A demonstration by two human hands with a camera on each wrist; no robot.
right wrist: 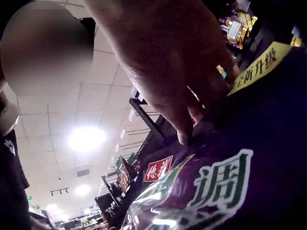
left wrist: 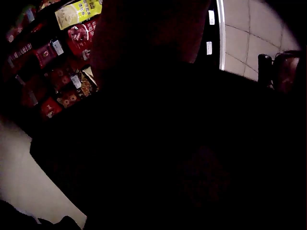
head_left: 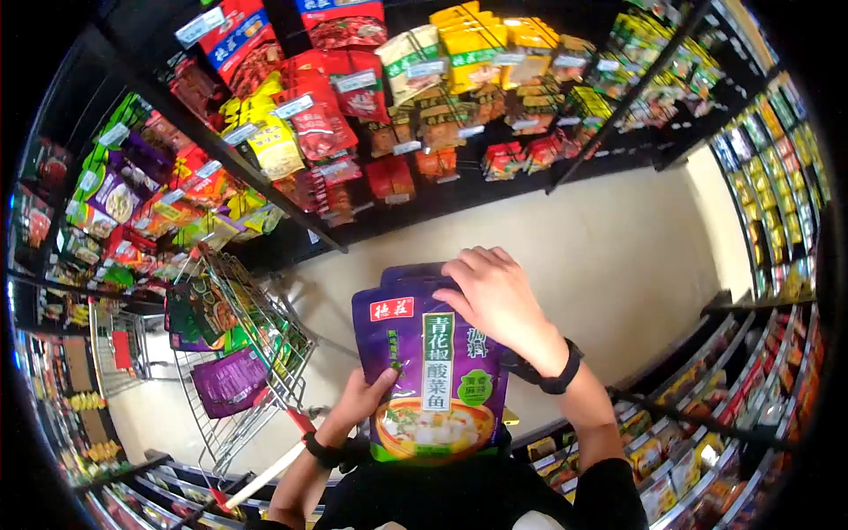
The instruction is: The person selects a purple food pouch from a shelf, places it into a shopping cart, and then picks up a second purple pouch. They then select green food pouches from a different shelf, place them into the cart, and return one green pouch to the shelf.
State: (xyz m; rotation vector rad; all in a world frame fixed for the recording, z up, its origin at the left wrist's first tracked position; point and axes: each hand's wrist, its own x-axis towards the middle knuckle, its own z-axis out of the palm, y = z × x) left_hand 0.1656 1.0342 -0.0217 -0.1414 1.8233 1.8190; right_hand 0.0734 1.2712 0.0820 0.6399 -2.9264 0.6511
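Note:
A purple seasoning pouch [head_left: 433, 353] with a fish-soup picture is held upright in front of the body in the head view. The top of another purple pouch [head_left: 409, 273] shows just behind it. My left hand [head_left: 355, 405] grips the lower left side, thumb across the front and fingers hidden behind. At the upper right corner, my right hand [head_left: 496, 296] pinches the top edge with its thumb on the printed face. From the right wrist, the right thumb [right wrist: 181, 127] lies against the purple pouch [right wrist: 211, 139]. Darkness fills most of the left wrist view.
A shopping cart, its handle [head_left: 265, 477] close to my left arm, carries purple pouches [head_left: 231, 382] and other packets. Racks of hanging packets [head_left: 331, 124] stand ahead. Low shelves [head_left: 680, 468] flank my right side. Another person [right wrist: 12, 167] appears at the left of the right wrist view.

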